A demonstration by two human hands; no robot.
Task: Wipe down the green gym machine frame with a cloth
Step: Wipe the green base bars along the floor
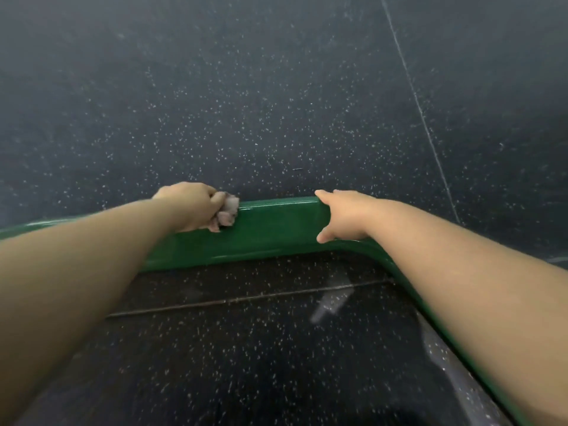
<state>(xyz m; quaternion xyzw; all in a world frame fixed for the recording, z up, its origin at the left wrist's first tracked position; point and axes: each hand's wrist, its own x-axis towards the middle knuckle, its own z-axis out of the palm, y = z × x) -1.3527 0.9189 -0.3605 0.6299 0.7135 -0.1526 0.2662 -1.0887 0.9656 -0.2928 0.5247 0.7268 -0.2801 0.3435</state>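
One dark speckled rubber floor [276, 103] lies under one glossy green metal frame bar [276, 235], which runs across the view and bends at the right. Two hands: the right hand [344, 215] rests open on the bar's bend, while the left hand [190, 207] grips one crumpled pale cloth [227, 210] against the bar's top.

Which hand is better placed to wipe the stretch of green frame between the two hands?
Left. The left hand already grips the cloth and presses it on the frame. The right hand rests on the frame, fingers straight, holding nothing.
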